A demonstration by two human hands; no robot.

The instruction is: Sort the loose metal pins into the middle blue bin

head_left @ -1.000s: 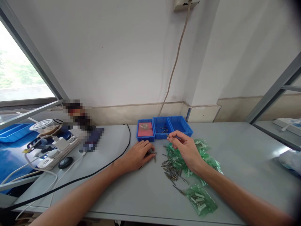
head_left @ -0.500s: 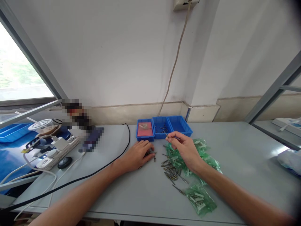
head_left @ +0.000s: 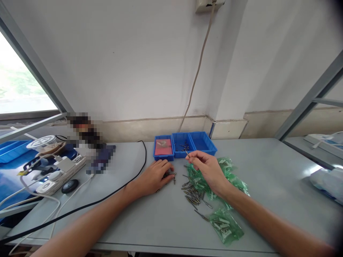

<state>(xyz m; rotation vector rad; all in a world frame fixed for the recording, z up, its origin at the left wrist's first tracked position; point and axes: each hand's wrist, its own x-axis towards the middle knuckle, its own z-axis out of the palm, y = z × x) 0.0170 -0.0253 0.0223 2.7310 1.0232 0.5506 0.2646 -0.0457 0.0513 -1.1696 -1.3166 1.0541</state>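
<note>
My right hand (head_left: pixel 207 167) pinches a small metal pin (head_left: pixel 187 154) between thumb and fingertips, just in front of the blue bins. On the table my left hand (head_left: pixel 154 176) rests with curled fingers over several metal pins (head_left: pixel 166 175), partly hidden beneath it. A red piece lies in the left blue bin (head_left: pixel 163 157). Some pins are in the middle blue bin (head_left: pixel 183 154), while the right blue bin (head_left: pixel 204 142) shows a bare floor. Loose pins (head_left: pixel 192 194) lie between my hands, beside green plastic bags (head_left: pixel 199 180). Another green bag (head_left: pixel 225 225) with parts inside lies nearer the front edge.
A black cable (head_left: pixel 107 197) crosses the grey table (head_left: pixel 150 221) on the left. Beyond it are a black round object (head_left: pixel 70 186), a power strip (head_left: pixel 63 175) and a lidded plastic cup (head_left: pixel 45 142). Metal frame posts stand at both sides, and a wall rises behind.
The view has shifted slightly, moving the scene a little left. The pin in my right hand has tilted more upright. My left hand stays over its pins.
</note>
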